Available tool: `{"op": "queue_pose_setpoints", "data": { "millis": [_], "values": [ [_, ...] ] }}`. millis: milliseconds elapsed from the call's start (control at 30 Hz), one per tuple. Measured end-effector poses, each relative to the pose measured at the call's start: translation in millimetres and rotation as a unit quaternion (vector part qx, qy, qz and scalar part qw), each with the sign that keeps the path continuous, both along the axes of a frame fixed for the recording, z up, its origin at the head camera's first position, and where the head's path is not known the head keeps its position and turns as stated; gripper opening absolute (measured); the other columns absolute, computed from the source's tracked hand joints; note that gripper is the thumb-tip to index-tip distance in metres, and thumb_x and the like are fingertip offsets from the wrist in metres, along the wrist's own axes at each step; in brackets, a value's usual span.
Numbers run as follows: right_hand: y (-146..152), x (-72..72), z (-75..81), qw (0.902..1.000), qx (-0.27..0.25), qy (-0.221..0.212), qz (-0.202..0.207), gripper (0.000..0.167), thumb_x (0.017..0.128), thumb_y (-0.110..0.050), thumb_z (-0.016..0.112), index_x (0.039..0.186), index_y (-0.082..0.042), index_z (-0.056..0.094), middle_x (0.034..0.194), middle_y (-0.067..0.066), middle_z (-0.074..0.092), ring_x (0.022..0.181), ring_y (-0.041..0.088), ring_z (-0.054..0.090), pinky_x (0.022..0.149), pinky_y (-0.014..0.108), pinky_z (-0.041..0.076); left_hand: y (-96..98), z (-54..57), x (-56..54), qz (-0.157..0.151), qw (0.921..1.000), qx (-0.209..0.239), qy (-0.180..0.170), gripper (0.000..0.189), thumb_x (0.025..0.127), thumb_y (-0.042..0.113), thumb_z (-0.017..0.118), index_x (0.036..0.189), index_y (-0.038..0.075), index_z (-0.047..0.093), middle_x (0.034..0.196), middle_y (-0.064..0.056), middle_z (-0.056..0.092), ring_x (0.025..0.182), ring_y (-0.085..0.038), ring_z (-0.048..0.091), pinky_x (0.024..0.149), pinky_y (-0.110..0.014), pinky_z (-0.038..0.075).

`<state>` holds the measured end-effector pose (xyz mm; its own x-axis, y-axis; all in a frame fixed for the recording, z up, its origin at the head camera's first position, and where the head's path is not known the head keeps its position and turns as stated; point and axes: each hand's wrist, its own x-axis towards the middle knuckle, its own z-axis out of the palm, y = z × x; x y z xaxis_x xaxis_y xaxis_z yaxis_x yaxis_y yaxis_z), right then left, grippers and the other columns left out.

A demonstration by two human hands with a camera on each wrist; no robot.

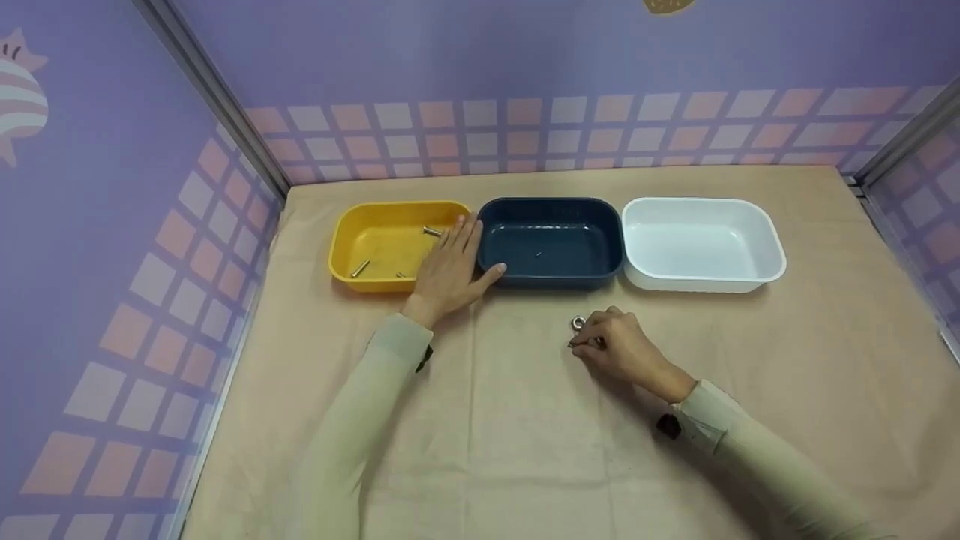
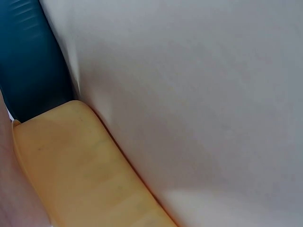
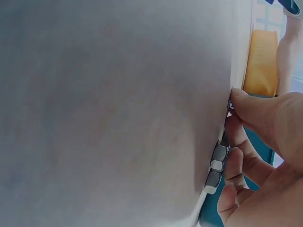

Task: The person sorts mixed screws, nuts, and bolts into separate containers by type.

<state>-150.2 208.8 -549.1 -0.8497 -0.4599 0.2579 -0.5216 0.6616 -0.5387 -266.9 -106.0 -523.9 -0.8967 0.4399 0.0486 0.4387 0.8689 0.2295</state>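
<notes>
My left hand [image 1: 450, 266] rests with straight fingers over the rims where the yellow bin [image 1: 349, 283] meets the dark blue bin [image 1: 555, 282]. Beside its fingers, a few metal screws [image 1: 361, 268] lie in the yellow bin. Before the dark blue bin, my right hand [image 1: 615, 345] is low on the cloth, thumb and index finger pinching a small metal piece [image 3: 231, 106], mostly hidden by the fingertips. Right by those fingers, a shiny nut [image 1: 578, 322] lies on the cloth. In the right wrist view, metal nuts [image 3: 219, 154] show next to the curled fingers.
A white bin [image 1: 705, 285] stands to the right of the dark blue one, the three bins in a row. One tiny metal bit [image 1: 538, 254] lies inside the dark blue bin. Beige cloth [image 1: 540, 450] covers the table, with patterned panels [image 1: 525, 52] behind and at the sides.
</notes>
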Motion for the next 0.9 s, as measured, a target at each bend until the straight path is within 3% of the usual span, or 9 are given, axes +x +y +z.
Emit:
{"op": "queue_pose_setpoints", "data": {
  "millis": [367, 633, 900],
  "values": [
    [-0.6, 0.1, 0.9, 0.9993, 0.007, -0.035, -0.011, 0.005, 0.088, -0.012, 0.088, 0.090, -0.016, 0.088, 0.093, 0.001, 0.079, 0.087, 0.023, 0.062, 0.078, 0.040, 0.040, 0.4, -0.6, -0.2, -0.004, 1.0000, 0.003, -0.001, 0.098, 0.106, 0.073, 0.032, 0.172, 0.004, 0.011, 0.181, -0.013, 0.006, 0.168, -0.028, 0.005, 0.137, -0.047, 0.008],
    [-0.7, 0.0, 2.7, 0.9989, 0.014, -0.041, -0.016, 0.006, 0.088, -0.012, 0.087, 0.089, -0.018, 0.087, 0.091, -0.001, 0.078, 0.085, 0.021, 0.059, 0.078, 0.036, 0.032, 1.0, -0.7, -1.5, -0.001, 0.9999, -0.011, 0.005, 0.097, 0.106, 0.073, 0.030, 0.172, 0.004, 0.011, 0.181, -0.012, 0.008, 0.168, -0.027, 0.006, 0.137, -0.046, 0.009],
    [-1.7, -0.7, 2.0, 0.9989, 0.023, -0.039, -0.015, 0.006, 0.091, -0.013, 0.085, 0.088, -0.019, 0.087, 0.091, 0.000, 0.078, 0.085, 0.021, 0.059, 0.076, 0.036, 0.031, -0.2, -1.0, -0.6, 0.002, 1.0000, -0.008, -0.002, 0.096, 0.107, 0.073, 0.030, 0.172, 0.005, 0.009, 0.181, -0.011, 0.006, 0.168, -0.026, 0.005, 0.137, -0.046, 0.009]
  ]
}}
